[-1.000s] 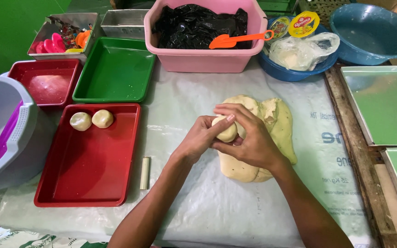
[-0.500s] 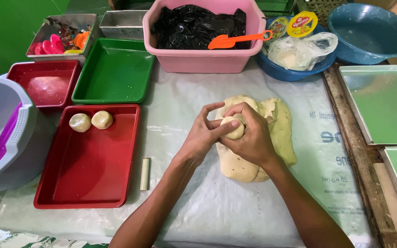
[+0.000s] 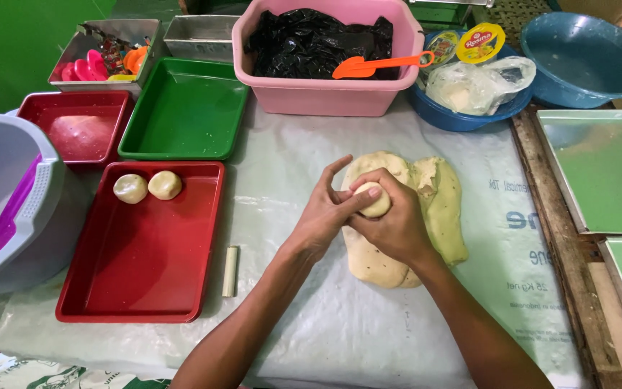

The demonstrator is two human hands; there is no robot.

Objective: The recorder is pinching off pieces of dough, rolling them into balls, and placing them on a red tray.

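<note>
Both hands are cupped together over a small pale dough ball (image 3: 373, 199). My left hand (image 3: 323, 213) presses it from the left with the thumb on top, and my right hand (image 3: 396, 225) wraps it from the right. Beneath them a big slab of yellowish dough (image 3: 444, 205) lies on the plastic-covered table (image 3: 289, 166). Two finished dough balls (image 3: 146, 186) rest side by side in the far corner of a large red tray (image 3: 138, 274) to the left.
A short pale stick (image 3: 230, 271) lies beside the red tray. Behind stand a green tray (image 3: 185, 112), a small red tray (image 3: 80, 126), a pink tub (image 3: 325, 94) with an orange scoop (image 3: 372, 65), blue bowls (image 3: 584, 50). A grey bucket (image 3: 8, 202) sits left; metal trays (image 3: 602, 169) right.
The hands have shifted slightly on the dough ball, turning it between the palms; the ball now shows between thumb and fingers. Nothing else has moved.
</note>
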